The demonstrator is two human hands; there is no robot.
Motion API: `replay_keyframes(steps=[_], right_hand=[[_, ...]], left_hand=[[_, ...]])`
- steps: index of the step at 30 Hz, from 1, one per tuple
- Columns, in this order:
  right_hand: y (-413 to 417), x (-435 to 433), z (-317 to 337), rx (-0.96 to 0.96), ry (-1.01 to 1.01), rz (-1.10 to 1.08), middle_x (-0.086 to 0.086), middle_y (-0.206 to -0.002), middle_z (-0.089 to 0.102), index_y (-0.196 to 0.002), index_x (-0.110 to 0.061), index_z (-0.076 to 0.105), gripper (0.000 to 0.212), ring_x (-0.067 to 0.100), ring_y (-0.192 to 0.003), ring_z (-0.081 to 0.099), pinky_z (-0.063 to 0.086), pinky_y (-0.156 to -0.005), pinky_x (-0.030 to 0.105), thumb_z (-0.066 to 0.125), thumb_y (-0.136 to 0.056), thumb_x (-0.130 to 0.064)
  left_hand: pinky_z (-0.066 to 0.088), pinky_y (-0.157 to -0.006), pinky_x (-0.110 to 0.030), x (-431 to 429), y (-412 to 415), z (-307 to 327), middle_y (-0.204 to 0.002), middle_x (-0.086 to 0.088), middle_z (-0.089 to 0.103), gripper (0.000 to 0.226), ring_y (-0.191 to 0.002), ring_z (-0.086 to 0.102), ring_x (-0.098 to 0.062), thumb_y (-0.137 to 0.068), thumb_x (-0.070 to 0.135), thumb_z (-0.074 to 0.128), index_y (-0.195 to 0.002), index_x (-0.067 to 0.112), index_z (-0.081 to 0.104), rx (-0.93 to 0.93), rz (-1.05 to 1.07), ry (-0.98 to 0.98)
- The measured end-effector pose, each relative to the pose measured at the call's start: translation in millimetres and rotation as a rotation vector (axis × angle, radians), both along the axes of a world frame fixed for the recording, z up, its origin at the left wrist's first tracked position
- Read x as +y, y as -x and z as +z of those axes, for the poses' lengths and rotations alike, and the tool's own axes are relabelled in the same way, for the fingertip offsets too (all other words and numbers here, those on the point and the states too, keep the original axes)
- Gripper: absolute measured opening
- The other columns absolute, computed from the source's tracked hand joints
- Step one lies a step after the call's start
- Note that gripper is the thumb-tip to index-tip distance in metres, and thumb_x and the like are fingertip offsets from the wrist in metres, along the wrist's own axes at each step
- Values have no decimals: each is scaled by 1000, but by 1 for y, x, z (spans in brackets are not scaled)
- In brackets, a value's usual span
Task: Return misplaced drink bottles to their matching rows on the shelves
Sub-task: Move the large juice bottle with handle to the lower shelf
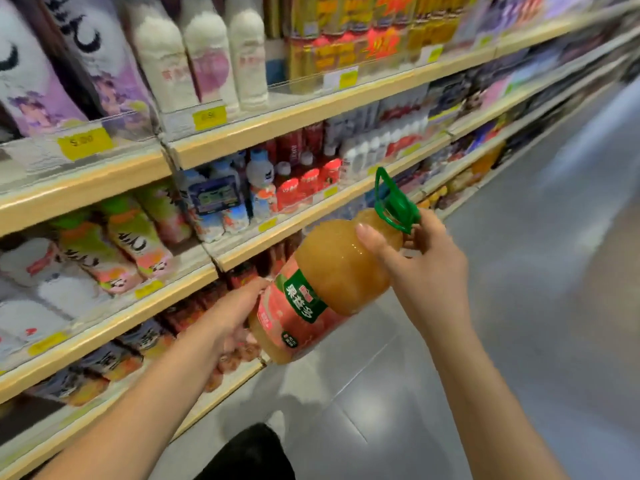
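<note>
Obs., head view, one moment.

- Juice bottle (332,271): count 1. Large, clear, with cloudy orange-yellow liquid. Green cap (394,202) with a green loop handle standing up from it.
- Label (294,327): pink-red, with a green band carrying three white Chinese characters. I cannot read them with certainty. A small dark green badge sits lower on the label; its print is too small to read.
- Position: held in the air in front of the shelves (311,109), above the grey floor (519,306). It is tilted, cap up and to the right, base down and to the left. It touches no shelf.
- Hands: count 2, both gripping the bottle. Left hand (239,313) holds the lower end, with its fingers going round behind where they are partly hidden. Right hand (415,268) is closed round the neck just under the cap, thumb pressed on the shoulder.
- Top shelf: three tall white bottles (207,53) with pink labels, print blurred.
- Lower shelves: red-labelled bottles (308,181) and green-topped bottles (131,237), with bold black characters, unreadable.
- Yellow price tags (85,143) on the shelf edges, digits too smeared to record.
</note>
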State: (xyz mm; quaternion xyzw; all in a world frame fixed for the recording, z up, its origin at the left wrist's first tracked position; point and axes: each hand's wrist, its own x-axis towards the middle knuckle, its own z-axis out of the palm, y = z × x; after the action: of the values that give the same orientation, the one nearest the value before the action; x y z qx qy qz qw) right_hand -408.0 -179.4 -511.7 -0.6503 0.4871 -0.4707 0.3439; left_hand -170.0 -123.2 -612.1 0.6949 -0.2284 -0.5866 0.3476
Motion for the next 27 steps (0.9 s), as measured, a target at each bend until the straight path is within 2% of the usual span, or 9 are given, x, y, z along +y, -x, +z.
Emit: replay_keyframes(steps=[4, 8, 9, 11, 13, 16, 20, 27], right_hand=[[46, -45, -4, 31, 5, -163, -29, -100, 70, -108, -43, 66, 49, -5, -93, 66, 49, -70, 9, 75, -73, -75], [87, -93, -8, 36, -4, -322, -28, -101, 72, -108, -41, 68, 43, -6, -95, 67, 50, -73, 8, 80, -76, -66], [96, -106, -8, 37, -9, -360, -28, -101, 72, -108, -41, 68, 43, -6, -95, 67, 50, -73, 8, 81, -75, -65], [112, -131, -6, 36, -37, -426, -30, -102, 72, -108, -44, 67, 43, -7, -96, 67, 51, -75, 11, 81, -74, -67], [129, -157, -2, 27, -52, -492, -28, -104, 72, -110, -42, 68, 47, -5, -99, 67, 53, -80, 19, 81, -72, -67], [154, -192, 3, 30, -60, -575, -22, -108, 73, -112, -38, 69, 52, -1, -101, 68, 57, -86, 28, 80, -72, -69], [187, -235, 10, 7, -53, -658, -26, -108, 73, -111, -44, 69, 52, -4, -100, 69, 54, -83, 23, 78, -70, -74], [263, -323, 3, -24, -61, -679, -17, -111, 74, -118, -37, 70, 55, 4, -105, 70, 58, -94, 40, 81, -73, -67]], left_hand=[[52, -53, -26, -82, 32, -4, -69, -2, 65, 19, -55, 63, -15, -90, 33, 56, -79, 21, 66, 36, -118, 19], [55, -66, -31, -169, 67, -5, -79, -2, 73, 15, -67, 69, -14, -79, 37, 65, -77, 23, 72, 76, -285, 11], [57, -66, -32, -191, 77, -5, -78, -2, 73, 15, -67, 70, -14, -75, 37, 66, -73, 24, 73, 94, -321, 6], [56, -56, -28, -235, 95, -6, -72, -2, 72, 18, -61, 70, -13, -75, 36, 67, -66, 22, 73, 113, -359, 8], [54, -52, -26, -279, 114, -5, -71, -3, 72, 19, -59, 70, -14, -76, 37, 69, -66, 21, 74, 117, -413, 17], [56, -59, -29, -338, 144, -5, -88, -8, 78, 26, -73, 75, -18, -80, 41, 69, -86, 18, 78, 110, -503, 24], [60, -72, -35, -403, 186, -3, -103, -13, 76, 42, -95, 74, -26, -85, 43, 64, -110, 10, 74, 110, -594, 21], [60, -66, -34, -499, 267, -8, -89, -8, 76, 23, -85, 73, -21, -83, 42, 63, -90, 22, 72, 103, -594, 5]])
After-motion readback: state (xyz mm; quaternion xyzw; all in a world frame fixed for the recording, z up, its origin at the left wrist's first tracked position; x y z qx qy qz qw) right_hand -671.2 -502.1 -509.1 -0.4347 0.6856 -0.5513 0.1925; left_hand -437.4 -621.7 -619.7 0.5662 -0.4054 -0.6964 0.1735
